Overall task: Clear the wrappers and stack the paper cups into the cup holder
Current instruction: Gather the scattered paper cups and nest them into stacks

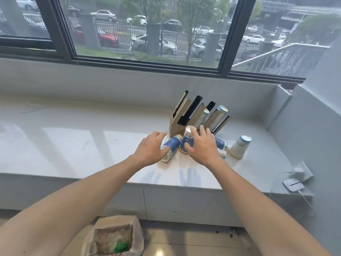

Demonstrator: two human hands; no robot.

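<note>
A cardboard cup holder (176, 127) with several slanted slots stands on the white sill, with paper cups (219, 112) in its right slots. In front of it a nested stack of blue cups (172, 145) lies on its side. My left hand (150, 148) rests on that stack, fingers spread. My right hand (203, 146) wraps around an upside-down blue cup (188, 138). More blue cups (222, 145) lie half hidden behind my right hand. A pale cup stack (239, 145) stands upside down to the right.
The white sill (73, 141) runs under a large window, with a grey wall at its right end. A white charger and cable (297, 177) sit by the sill's right corner. A lined waste bin (114, 237) with wrappers inside stands on the floor below.
</note>
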